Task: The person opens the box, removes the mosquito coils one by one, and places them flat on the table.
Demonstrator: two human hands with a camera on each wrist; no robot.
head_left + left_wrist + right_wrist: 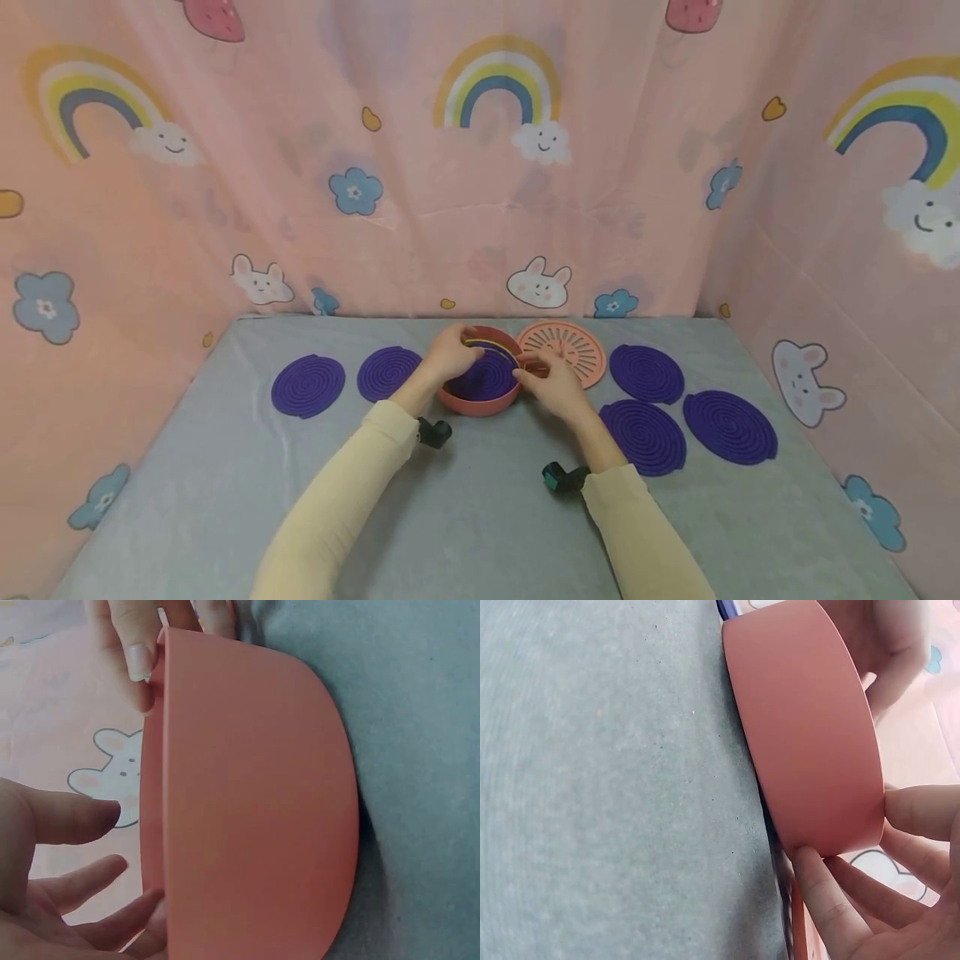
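Observation:
A round pinkish-red bowl (480, 407) sits near the table's far edge. Inside it lies a purple ridged disc (487, 377), with a thin yellow curved edge (491, 343) along the back. My left hand (452, 354) is at the bowl's back left rim. In the left wrist view its thumb stands clear of the wall while lower fingers touch the rim. At the right side, my right hand (553, 382) grips the bowl, thumb at the rim and fingers against the outer wall (810, 735). What lies under the top disc is hidden.
Behind my right hand lies a slotted coral lid (588, 350). Purple spiral discs lie on the grey table (480, 517): two at the left (307, 386), several at the right (731, 427). A pink patterned curtain (420, 250) surrounds the back and sides.

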